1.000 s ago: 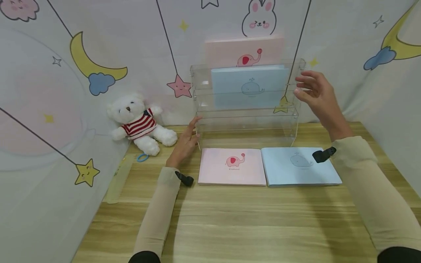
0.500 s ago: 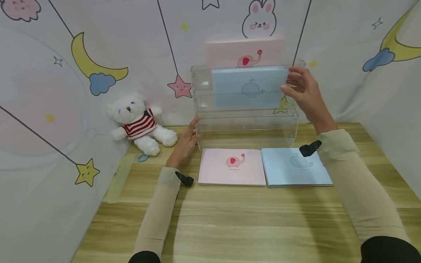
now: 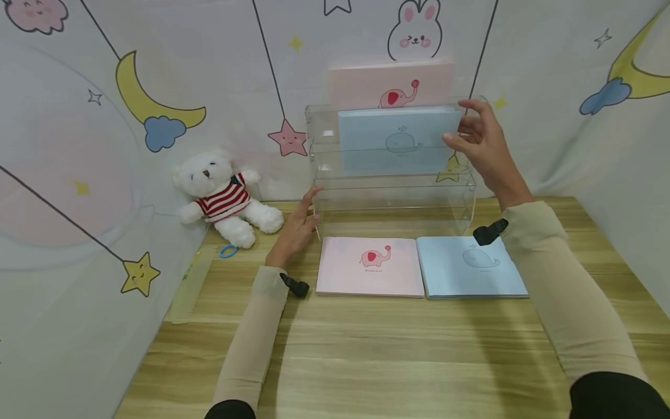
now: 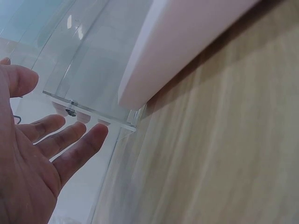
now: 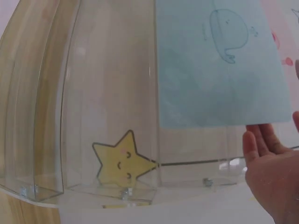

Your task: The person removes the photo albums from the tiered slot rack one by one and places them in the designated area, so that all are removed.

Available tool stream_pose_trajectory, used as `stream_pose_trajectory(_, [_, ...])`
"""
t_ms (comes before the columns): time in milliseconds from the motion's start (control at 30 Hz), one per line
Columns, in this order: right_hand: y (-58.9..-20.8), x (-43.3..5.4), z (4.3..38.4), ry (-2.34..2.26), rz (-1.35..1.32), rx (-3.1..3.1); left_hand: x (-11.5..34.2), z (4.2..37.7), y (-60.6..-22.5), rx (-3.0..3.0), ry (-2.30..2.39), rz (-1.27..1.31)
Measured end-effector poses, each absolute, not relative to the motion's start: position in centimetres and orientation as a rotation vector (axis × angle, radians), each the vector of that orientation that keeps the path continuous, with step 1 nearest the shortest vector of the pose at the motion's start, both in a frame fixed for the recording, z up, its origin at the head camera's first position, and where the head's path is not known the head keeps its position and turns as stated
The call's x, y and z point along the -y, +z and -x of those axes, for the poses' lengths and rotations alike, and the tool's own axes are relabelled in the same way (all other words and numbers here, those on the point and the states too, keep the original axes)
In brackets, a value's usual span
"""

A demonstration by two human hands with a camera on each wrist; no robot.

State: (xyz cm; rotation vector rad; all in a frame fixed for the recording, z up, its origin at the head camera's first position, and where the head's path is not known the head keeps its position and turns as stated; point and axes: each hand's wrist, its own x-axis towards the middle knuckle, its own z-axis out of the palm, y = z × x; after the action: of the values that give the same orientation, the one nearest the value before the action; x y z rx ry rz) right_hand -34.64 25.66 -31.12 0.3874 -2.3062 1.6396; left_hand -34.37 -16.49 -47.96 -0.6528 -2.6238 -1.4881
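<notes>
My left hand (image 3: pixel 295 230) rests its fingertips at the lower left side of the clear acrylic rack (image 3: pixel 392 196). In the left wrist view its fingers (image 4: pixel 77 149) are spread and fairly straight beside the side panel. My right hand (image 3: pixel 484 145) holds the right edge of a blue whale notebook (image 3: pixel 366 139) in an upper tier, thumb toward the front. The right wrist view shows some fingers (image 5: pixel 268 140) passing behind that notebook's edge. Behind stands a pink elephant notebook (image 3: pixel 356 84), its lower part covered by the blue one.
Lying before the rack are another pink elephant notebook (image 3: pixel 340 273) and another blue whale notebook (image 3: pixel 450 276), the latter partly under the right forearm. At left sit a white teddy bear (image 3: pixel 225 195), a blue ring (image 3: pixel 228 251) and a pale yellow ruler-like strip (image 3: pixel 191 291).
My right hand has moved left from beside the rack to the right edge of the upright blue notebook. The left hand and the notebooks have stayed in place.
</notes>
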Motion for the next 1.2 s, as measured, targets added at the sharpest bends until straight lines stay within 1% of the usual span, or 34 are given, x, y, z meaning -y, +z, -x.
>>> stream_pose_trajectory(467, [-30.0,-24.5,36.3,1.594,-0.507,2.330,16.6,34.4,-48.1,2.615,-1.507,0.657])
stream_pose_trajectory(800, [-30.0,-24.6,37.0,1.664,-0.439,2.279,16.6,34.5,-48.0,2.618,-1.498,0.661])
stream_pose_trajectory(1200, [-31.0,-24.0,37.5,1.756,-0.404,2.144,16.4,34.4,-48.0,2.596,-1.452,0.698])
